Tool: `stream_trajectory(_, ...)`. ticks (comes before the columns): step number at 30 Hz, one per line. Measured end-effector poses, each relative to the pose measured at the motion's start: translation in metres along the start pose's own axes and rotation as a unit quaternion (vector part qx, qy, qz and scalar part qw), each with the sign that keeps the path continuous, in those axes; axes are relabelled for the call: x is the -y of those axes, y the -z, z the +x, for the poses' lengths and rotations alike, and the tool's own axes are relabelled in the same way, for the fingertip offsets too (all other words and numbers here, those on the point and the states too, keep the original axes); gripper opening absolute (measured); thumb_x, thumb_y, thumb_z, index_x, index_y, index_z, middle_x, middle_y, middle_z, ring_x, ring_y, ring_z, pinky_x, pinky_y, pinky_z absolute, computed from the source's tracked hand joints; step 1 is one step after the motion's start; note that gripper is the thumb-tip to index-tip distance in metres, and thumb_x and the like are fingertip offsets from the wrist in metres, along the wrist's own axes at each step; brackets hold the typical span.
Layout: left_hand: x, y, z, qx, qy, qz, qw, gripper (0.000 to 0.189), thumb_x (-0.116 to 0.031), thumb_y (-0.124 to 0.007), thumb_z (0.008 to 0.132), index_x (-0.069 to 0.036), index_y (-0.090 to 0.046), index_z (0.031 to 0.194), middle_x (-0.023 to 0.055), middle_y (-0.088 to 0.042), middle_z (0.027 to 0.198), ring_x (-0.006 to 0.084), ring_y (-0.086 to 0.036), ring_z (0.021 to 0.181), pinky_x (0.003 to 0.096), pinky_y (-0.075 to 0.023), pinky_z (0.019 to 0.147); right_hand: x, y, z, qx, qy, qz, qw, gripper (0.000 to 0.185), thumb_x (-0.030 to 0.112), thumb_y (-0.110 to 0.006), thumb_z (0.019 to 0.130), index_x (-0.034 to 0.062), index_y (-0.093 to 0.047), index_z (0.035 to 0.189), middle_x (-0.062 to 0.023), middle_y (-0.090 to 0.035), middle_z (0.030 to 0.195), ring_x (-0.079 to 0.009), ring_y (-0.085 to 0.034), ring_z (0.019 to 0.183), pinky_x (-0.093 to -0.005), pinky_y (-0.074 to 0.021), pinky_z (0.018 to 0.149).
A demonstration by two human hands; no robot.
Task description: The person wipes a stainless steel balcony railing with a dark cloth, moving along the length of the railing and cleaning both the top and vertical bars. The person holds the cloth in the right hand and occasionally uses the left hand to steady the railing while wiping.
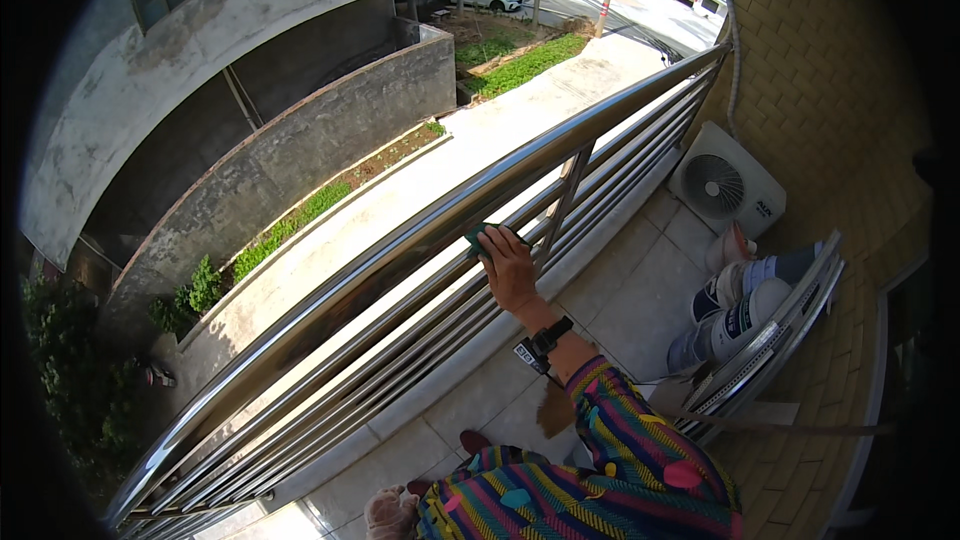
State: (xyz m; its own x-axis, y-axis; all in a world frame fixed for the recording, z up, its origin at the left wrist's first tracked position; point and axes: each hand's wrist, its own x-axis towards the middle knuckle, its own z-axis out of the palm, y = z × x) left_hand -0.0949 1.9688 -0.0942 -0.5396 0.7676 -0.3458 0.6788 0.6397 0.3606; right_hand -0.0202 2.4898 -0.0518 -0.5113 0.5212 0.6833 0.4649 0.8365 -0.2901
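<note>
My right hand (510, 270) is closed over a dark green scouring pad or cloth (477, 238), most of it hidden under the fingers. It rests against the metal balcony railing, just below the thick top handrail (420, 221) and left of a slanted upright post (564, 199). Thinner horizontal bars (390, 322) run beneath. A black band with a small device (553, 336) circles the right wrist. My left hand is out of view. At the lower edge, beside my patterned clothing, a crumpled pale pink cloth (390, 514) shows; what holds it is hidden.
An air conditioner's outdoor unit (724, 178) stands at the balcony's far end. Several buckets (757, 311) and long metal strips (765, 360) lean by the brick wall (817, 60). Broom bristles (555, 409) lie near my feet on the tiles. Past the railing is a drop to a concrete lane (360, 202).
</note>
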Motion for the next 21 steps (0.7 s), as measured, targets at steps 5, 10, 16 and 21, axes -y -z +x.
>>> stream_trajectory(5, 0.0, 0.006, -0.003, 0.015, 0.017, 0.017, 1.0, 0.042, -0.043, -0.071, 0.082, -0.008, -0.076, 0.106, 0.0148, -0.073, 0.104, 0.0309, -0.069, 0.097, 0.0396, -0.0529, 0.087, -0.012, 0.001, 0.017, 0.046, -0.005, -0.002, 0.999, 0.035, 0.024, -0.062, 0.099, 0.0051, -0.064, 0.129, -0.0102, -0.061, 0.133, -0.0279, -0.05, 0.131, -0.0428, -0.0449, 0.107)
stream_trajectory(10, 0.002, 0.003, -0.008, 0.01, 0.035, -0.02, 0.999, 0.04, -0.042, -0.072, 0.083, -0.008, -0.076, 0.105, 0.0149, -0.073, 0.102, 0.0308, -0.069, 0.097, 0.0398, -0.0529, 0.087, -0.014, -0.003, 0.028, 0.112, -0.081, -0.005, 0.99, 0.034, 0.026, -0.057, 0.102, 0.0006, -0.067, 0.122, -0.0118, -0.065, 0.126, -0.0291, -0.051, 0.13, -0.0443, -0.0499, 0.105)
stream_trajectory(16, 0.022, -0.001, -0.006, 0.013, 0.001, -0.05, 0.999, 0.039, -0.04, -0.069, 0.085, -0.007, -0.076, 0.105, 0.0146, -0.073, 0.1, 0.032, -0.069, 0.096, 0.0396, -0.0527, 0.087, 0.052, -0.016, 0.013, 0.131, -0.072, 0.001, 0.989, 0.037, 0.029, -0.055, 0.103, 0.0001, -0.067, 0.122, -0.0124, -0.066, 0.125, -0.0295, -0.052, 0.13, -0.0442, -0.0514, 0.104)
stream_trajectory(21, 0.036, 0.01, -0.006, -0.012, -0.051, -0.028, 0.998, 0.04, -0.039, -0.068, 0.085, -0.005, -0.075, 0.104, 0.015, -0.073, 0.1, 0.0326, -0.068, 0.096, 0.0391, -0.0523, 0.087, 0.172, -0.035, -0.015, 0.142, 0.001, 0.093, 0.985, 0.035, 0.027, -0.06, 0.1, 0.0003, -0.065, 0.122, -0.0127, -0.064, 0.125, -0.0301, -0.055, 0.126, -0.0418, -0.0541, 0.098)
